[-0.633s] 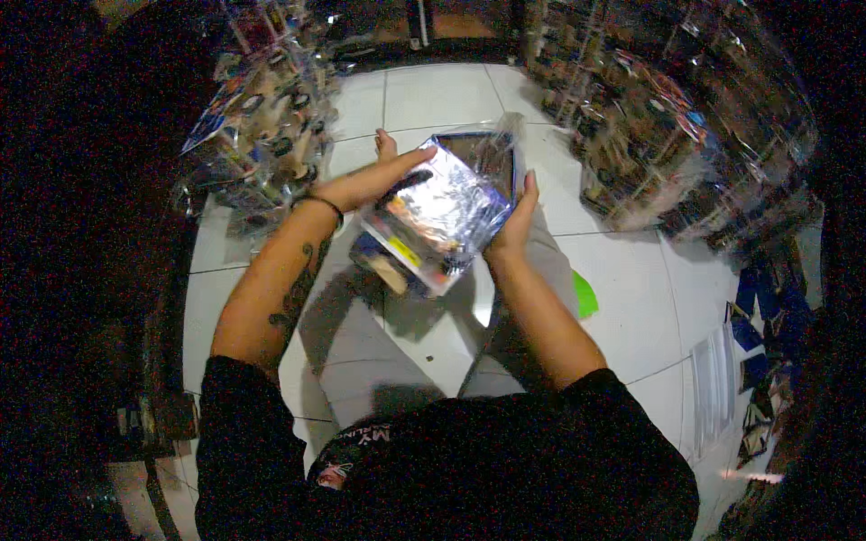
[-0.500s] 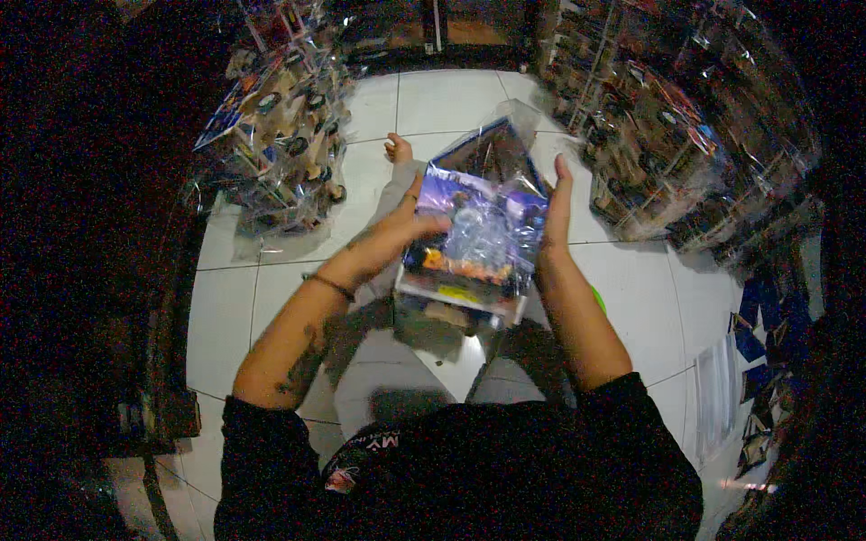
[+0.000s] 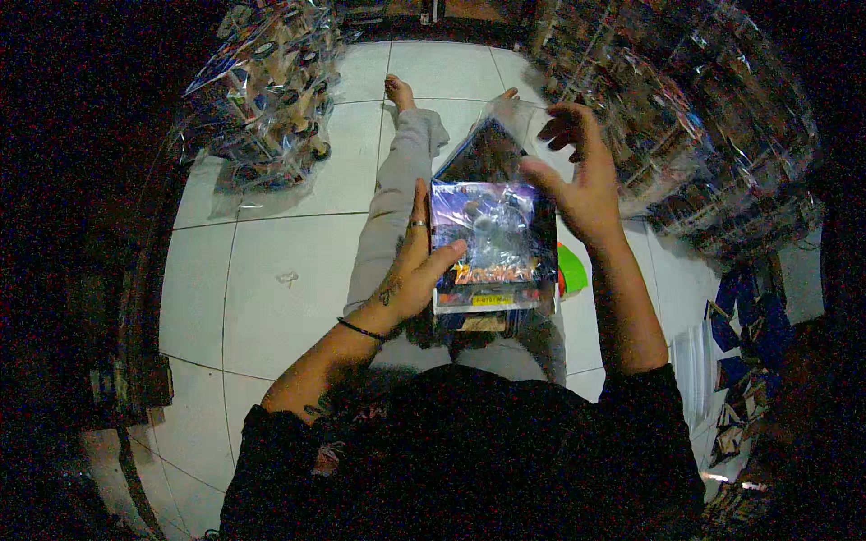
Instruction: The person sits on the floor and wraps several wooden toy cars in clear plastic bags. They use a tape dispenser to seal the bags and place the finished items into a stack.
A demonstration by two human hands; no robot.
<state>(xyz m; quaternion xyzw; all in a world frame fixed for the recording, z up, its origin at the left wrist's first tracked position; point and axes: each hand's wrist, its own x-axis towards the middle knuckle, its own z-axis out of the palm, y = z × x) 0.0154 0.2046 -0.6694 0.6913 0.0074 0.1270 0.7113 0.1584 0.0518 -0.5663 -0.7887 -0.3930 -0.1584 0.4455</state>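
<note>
A clear plastic bag [image 3: 494, 225] sits upright above my lap. Inside it shows a printed card with a purple picture and an orange lower band, and behind that a dark, peaked object [image 3: 492, 149]. My left hand [image 3: 422, 257] grips the bag's left edge, thumb across its front and fingers behind. At the upper right corner is my right hand [image 3: 582, 176], fingers curled and spread apart from the thumb. Its thumb is over or against the plastic near the top; whether it touches cannot be made out.
Plastic-wrapped bundles of wheeled, tan pieces [image 3: 271, 99] stand at the far left, with larger wrapped stacks [image 3: 649, 117] at the right. A bright green object [image 3: 571, 270] lies by my right leg. Clear plastic sheets [image 3: 691, 374] and dark blue pieces [image 3: 744, 334] lie on the right.
The bag has turned more upright and shifted slightly right. My right hand has left the bag's right side and risen to its top corner. The left hand still holds on.
</note>
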